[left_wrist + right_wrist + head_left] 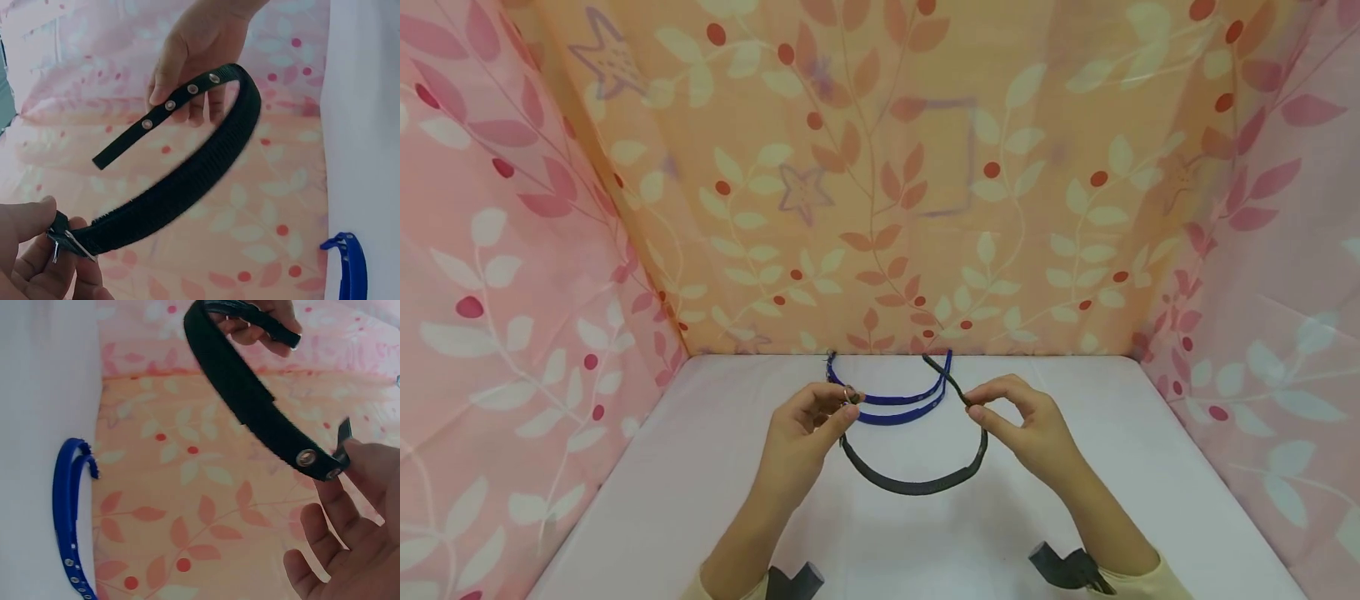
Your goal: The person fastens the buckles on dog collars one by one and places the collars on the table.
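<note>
A black collar strap point(917, 482) with metal eyelets hangs in a loop between my two hands above the white table point(700, 483). My left hand point(820, 417) pinches its metal buckle end point(65, 240). My right hand point(1007, 412) pinches the strap near its holed tail point(312, 459), and the free tail point(942, 373) points away from me. The strap point(187, 181) curves across the left wrist view, and the same strap point(244, 394) crosses the right wrist view. A blue collar point(895, 404) lies on the table just behind the hands.
Floral cloth walls, orange at the back point(880, 167) and pink at the sides point(490, 292), close in the table on three sides. The blue collar point(69, 506) rests near the back wall. Dark wrist mounts point(1067, 567) show at the bottom.
</note>
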`<state>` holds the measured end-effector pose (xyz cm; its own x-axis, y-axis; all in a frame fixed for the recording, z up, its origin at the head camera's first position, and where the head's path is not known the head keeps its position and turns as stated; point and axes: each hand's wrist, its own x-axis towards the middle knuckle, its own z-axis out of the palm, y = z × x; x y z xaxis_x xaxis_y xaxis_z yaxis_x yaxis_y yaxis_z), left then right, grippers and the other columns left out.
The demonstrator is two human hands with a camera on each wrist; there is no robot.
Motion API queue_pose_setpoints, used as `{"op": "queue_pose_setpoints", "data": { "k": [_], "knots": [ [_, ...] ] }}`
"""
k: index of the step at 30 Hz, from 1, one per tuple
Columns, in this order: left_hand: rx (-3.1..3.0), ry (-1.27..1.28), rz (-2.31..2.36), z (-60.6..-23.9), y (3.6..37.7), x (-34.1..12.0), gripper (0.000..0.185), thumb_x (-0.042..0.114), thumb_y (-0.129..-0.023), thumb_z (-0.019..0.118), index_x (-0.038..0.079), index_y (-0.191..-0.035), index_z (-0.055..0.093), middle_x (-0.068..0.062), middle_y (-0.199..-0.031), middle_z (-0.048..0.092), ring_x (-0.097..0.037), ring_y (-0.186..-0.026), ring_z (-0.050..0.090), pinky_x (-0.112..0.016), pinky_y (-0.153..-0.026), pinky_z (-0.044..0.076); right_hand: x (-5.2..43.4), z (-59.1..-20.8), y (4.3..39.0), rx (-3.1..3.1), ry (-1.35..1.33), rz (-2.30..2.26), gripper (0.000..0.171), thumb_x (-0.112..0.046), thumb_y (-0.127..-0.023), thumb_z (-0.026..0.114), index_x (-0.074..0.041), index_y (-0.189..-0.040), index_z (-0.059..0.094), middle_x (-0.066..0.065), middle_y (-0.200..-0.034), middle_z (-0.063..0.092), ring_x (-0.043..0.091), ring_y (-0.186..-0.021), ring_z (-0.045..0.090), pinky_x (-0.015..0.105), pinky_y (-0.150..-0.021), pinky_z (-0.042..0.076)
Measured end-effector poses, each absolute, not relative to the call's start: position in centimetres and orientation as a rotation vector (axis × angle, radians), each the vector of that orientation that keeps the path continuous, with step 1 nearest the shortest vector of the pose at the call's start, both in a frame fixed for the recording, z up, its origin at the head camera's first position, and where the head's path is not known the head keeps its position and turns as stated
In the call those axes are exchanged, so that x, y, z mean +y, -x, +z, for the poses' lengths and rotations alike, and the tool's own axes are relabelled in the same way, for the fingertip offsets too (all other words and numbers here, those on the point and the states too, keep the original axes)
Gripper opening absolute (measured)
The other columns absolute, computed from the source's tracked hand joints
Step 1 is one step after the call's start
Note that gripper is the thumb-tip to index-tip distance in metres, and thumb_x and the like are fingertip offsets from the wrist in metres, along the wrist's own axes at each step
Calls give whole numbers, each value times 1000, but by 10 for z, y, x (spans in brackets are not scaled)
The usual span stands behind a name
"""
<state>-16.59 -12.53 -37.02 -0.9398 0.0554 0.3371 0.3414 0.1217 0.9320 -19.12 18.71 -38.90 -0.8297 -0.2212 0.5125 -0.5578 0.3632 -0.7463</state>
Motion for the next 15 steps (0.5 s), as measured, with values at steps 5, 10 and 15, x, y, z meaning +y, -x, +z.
{"op": "queue_pose_setpoints", "data": {
  "k": [5, 10, 15],
  "knots": [
    [-2211, 418, -1828, -367, 158, -122, 20, 19, -90, 81, 17, -107, 71, -4, -104, 74, -20, -94, 63, -26, -78, 51, 187, -382, 186, -2270, -907, 1342, 29, -7, -88, 81, -28, -108, 75, -11, -106, 69, 11, -107, 62, 22, -95, 48],
    [-2269, 435, -1772, -365, 152, -121, 23, 21, -89, 81, 24, -110, 71, 0, -102, 74, -20, -94, 61, -29, -80, 49, 183, -379, 183, -2140, -1166, 1234, 38, 2, -83, 82, -24, -110, 75, -10, -101, 71, 13, -102, 60, 23, -89, 48],
    [-2322, 518, -1700, -365, 144, -118, 25, 24, -89, 82, 26, -113, 73, 9, -98, 72, -17, -94, 62, -31, -83, 48, 180, -376, 178, -2051, -1248, 1159, 43, 6, -77, 84, -22, -109, 76, -9, -99, 71, 14, -101, 59, 21, -90, 45]
  ]
}}
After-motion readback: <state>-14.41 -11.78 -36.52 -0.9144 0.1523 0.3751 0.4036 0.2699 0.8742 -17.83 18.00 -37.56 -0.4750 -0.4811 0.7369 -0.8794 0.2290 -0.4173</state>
